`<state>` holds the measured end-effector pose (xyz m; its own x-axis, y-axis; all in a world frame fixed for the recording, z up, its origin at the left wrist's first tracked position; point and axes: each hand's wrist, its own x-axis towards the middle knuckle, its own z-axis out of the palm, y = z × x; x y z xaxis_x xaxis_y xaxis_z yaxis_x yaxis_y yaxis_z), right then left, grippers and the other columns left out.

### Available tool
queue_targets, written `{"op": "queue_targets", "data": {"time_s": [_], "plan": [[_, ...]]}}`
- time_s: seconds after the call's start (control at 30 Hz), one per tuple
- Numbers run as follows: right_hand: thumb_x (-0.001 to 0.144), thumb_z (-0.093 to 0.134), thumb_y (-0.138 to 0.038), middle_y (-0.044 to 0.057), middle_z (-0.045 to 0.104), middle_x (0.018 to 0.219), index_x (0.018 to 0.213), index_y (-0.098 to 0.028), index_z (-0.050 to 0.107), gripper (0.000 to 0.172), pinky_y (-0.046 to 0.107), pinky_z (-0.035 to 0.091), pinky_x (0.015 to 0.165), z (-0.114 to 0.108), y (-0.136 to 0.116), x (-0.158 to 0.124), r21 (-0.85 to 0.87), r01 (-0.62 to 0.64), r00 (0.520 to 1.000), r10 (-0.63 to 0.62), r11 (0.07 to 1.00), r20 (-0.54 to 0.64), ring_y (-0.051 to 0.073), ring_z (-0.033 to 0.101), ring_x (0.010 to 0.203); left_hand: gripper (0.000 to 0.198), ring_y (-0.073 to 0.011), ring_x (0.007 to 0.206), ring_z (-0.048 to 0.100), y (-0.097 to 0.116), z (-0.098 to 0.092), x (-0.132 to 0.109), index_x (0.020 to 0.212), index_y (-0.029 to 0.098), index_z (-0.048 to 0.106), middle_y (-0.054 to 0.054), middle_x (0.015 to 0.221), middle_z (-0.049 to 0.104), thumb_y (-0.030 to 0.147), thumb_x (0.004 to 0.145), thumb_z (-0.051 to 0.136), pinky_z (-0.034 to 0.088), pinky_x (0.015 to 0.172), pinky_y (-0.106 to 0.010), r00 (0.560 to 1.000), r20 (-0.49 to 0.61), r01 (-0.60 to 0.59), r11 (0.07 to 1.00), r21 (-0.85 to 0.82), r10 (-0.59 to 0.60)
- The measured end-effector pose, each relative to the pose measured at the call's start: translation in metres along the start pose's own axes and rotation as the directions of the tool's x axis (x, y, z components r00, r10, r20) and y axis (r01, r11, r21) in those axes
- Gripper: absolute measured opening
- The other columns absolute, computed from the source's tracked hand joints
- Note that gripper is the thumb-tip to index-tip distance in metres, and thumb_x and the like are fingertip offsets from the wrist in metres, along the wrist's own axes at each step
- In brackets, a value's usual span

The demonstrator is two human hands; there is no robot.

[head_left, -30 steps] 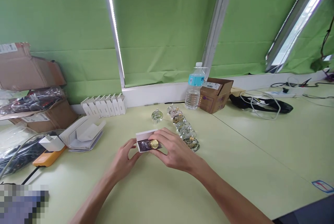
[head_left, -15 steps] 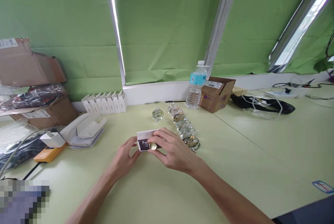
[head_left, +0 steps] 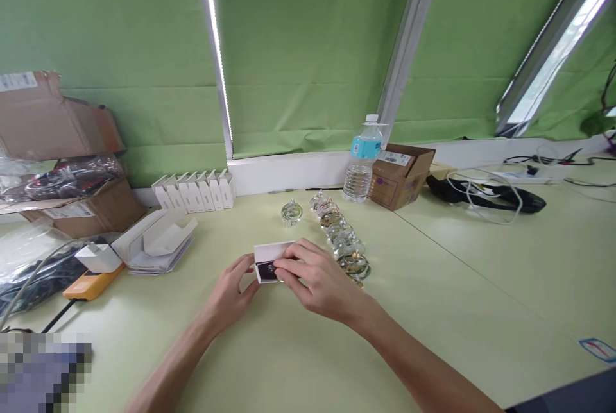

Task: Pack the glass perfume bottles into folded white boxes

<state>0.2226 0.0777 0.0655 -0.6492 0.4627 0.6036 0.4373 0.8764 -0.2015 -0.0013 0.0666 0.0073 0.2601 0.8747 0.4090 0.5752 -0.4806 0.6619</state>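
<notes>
A small white box (head_left: 267, 272) with its lid raised and a dark inside is between my hands, low over the table. My left hand (head_left: 235, 291) grips its left end between thumb and fingers. My right hand (head_left: 310, 275) is closed at the box's right side, fingertips bent over its opening on a small gold round piece, now mostly hidden by the fingers. Behind the box stands one shiny, round, clear-and-metallic piece (head_left: 291, 212). Right of it runs a row of similar shiny silver and gold pieces (head_left: 342, 236), close to my right hand.
Several white boxes (head_left: 195, 192) stand by the wall. Left are an open white carton (head_left: 158, 240), an orange power strip (head_left: 91, 286) and stacked cardboard boxes (head_left: 72, 127). A water bottle (head_left: 359, 172), a brown box (head_left: 402, 179) and a black object with white cable (head_left: 486, 195) are back right.
The gold round piece, plain at my right fingertips before, is now mostly hidden at the box's opening. My right fingers have turned down slightly. My left hand still holds the box.
</notes>
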Motion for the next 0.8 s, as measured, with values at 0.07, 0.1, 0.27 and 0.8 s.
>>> {"op": "queue_targets", "data": {"time_s": [0.07,0.1,0.27,0.8], "plan": [[0.101,0.049,-0.026,0.006,0.066,0.092,0.096,-0.018,0.07,0.023,0.033,0.047,0.08,0.0022,0.0005,-0.0002,0.005,-0.003,1.0,0.003,1.0,-0.013,0.02,0.055,0.09,0.038,-0.0176,0.108,0.065,0.0,0.0,0.0001,0.123,0.028,0.057,-0.003,0.124,0.065,0.013,0.088,0.053,0.054,0.092,-0.034,1.0,0.001,-0.008,1.0,0.003,0.008],[0.1,0.05,-0.026,0.005,0.067,0.092,0.096,-0.018,0.07,0.022,0.033,0.047,0.08,0.0033,0.0008,-0.0003,0.008,-0.005,1.0,0.005,1.0,-0.018,0.019,0.055,0.09,0.039,-0.0174,0.108,0.065,0.0001,0.0,0.0001,0.123,0.029,0.057,-0.003,0.124,0.065,0.012,0.088,0.053,0.054,0.092,-0.033,1.0,0.002,-0.012,1.0,0.004,0.012],[0.099,0.055,-0.029,0.003,0.069,0.091,0.095,-0.021,0.073,0.02,0.033,0.048,0.077,0.0069,0.0041,-0.0004,0.028,-0.002,0.999,0.003,1.0,-0.054,0.019,0.056,0.087,0.04,-0.0182,0.107,0.066,0.0011,0.0002,-0.0002,0.122,0.028,0.059,-0.004,0.122,0.066,0.011,0.086,0.052,0.056,0.091,-0.033,1.0,-0.003,-0.015,1.0,0.015,0.015],[0.099,0.05,-0.021,0.007,0.069,0.102,0.112,-0.018,0.068,0.021,0.035,0.054,0.082,0.0055,0.0061,-0.0013,0.017,-0.019,0.989,0.021,1.0,-0.145,0.02,0.062,0.094,0.04,-0.0219,0.111,0.067,0.0002,0.001,-0.0011,0.132,0.028,0.044,-0.007,0.126,0.065,0.021,0.093,0.051,0.055,0.092,-0.039,1.0,-0.017,0.027,0.999,0.018,-0.026]]}}
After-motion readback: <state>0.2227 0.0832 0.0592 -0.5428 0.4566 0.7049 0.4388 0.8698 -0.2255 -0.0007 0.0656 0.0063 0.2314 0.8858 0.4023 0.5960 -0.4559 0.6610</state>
